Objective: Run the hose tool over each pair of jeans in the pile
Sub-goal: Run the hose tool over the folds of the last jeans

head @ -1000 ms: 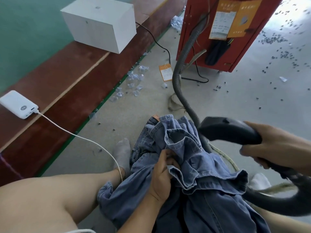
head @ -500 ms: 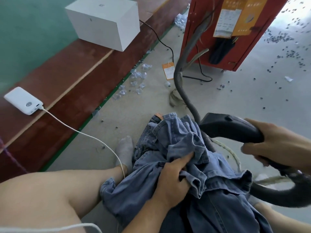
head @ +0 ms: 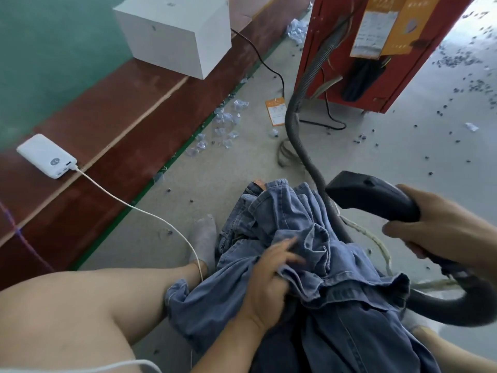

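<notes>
A rumpled pile of blue jeans (head: 317, 267) lies across my lap and down to the floor. My left hand (head: 269, 275) rests on top of the denim with its fingers stretched out toward the right; they are blurred. My right hand (head: 441, 232) grips the handle of the black hose tool (head: 373, 196), whose flat head points left, just above the right edge of the pile and apart from the cloth. The tool's grey ribbed hose (head: 301, 141) runs up to the red machine (head: 347, 49) and loops under my right forearm.
My bare left leg (head: 88, 308) and grey-socked foot (head: 204, 238) sit left of the pile. A white power bank (head: 47, 156) with its white cable (head: 150, 214) and a white box (head: 174, 33) rest on the red-brown ledge. Plastic scraps, an orange tag (head: 275, 113) and dark specks litter the concrete floor.
My left hand has loosened from a bunched fold and now lies flatter, fingers spread toward the right. The hose tool has stayed at the pile's right edge.
</notes>
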`<state>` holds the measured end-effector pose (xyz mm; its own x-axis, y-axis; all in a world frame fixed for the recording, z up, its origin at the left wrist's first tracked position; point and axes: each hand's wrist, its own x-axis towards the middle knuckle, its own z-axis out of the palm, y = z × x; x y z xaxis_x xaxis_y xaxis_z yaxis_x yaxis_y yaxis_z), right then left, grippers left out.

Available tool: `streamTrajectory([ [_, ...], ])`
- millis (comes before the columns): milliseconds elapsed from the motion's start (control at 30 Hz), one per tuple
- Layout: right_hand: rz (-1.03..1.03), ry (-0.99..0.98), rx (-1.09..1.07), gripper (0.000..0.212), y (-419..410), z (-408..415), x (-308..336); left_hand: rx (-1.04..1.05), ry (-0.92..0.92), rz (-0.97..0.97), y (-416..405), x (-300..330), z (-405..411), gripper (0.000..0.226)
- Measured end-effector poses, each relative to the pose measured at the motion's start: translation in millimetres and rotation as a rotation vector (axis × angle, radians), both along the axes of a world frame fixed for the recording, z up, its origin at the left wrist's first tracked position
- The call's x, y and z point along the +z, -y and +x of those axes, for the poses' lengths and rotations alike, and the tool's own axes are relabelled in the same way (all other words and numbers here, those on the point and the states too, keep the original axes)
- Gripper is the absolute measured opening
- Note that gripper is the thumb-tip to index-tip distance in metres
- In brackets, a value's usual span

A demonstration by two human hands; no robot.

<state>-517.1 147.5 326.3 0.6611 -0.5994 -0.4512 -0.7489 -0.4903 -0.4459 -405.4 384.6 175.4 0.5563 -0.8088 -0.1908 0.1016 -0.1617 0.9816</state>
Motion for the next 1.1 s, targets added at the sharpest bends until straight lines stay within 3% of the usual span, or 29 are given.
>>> streamTrajectory([
  [67,0.006,-0.060,0.007,0.035,2,-5,0,0.146,-0.475,-0.028,11,13,24,0.046],
  [100,0.014,-0.086,0.017,0.035,2,-7,-2,0.175,-0.532,0.019,18,14,35,0.045],
  [267,0.099,-0.186,0.087,0.030,-2,-9,-10,0.057,-0.464,0.274,29,-14,57,0.076],
  [333,0.098,-0.224,0.130,0.030,0,-10,-13,0.081,-0.427,0.310,21,-28,52,0.073],
  [433,0.103,-0.247,0.194,0.031,4,-7,-15,0.209,-0.632,0.303,7,-47,50,0.065],
  [500,0.118,-0.254,0.238,0.034,4,-1,-12,0.210,-0.668,0.308,-2,-52,51,0.051],
  [600,0.175,-0.304,0.368,0.040,-9,14,-11,0.189,-0.752,0.314,-7,-45,49,0.054],
  [733,0.162,-0.220,0.552,0.035,-41,42,-22,0.124,-0.557,0.339,-11,-43,52,0.036],
  [800,0.126,-0.108,0.507,0.033,-46,52,-25,0.017,-0.340,0.397,-14,-36,56,0.028],
  [900,0.057,-0.011,0.331,0.034,-29,54,-19,-0.117,-0.038,0.523,-13,-37,64,0.037],
  [1033,0.092,-0.081,0.306,0.042,-9,43,-11,0.052,-0.222,0.681,16,-35,83,0.057],
  [1100,0.172,-0.169,0.385,0.046,-16,43,-13,-0.008,-0.118,0.791,39,-36,86,0.056],
])
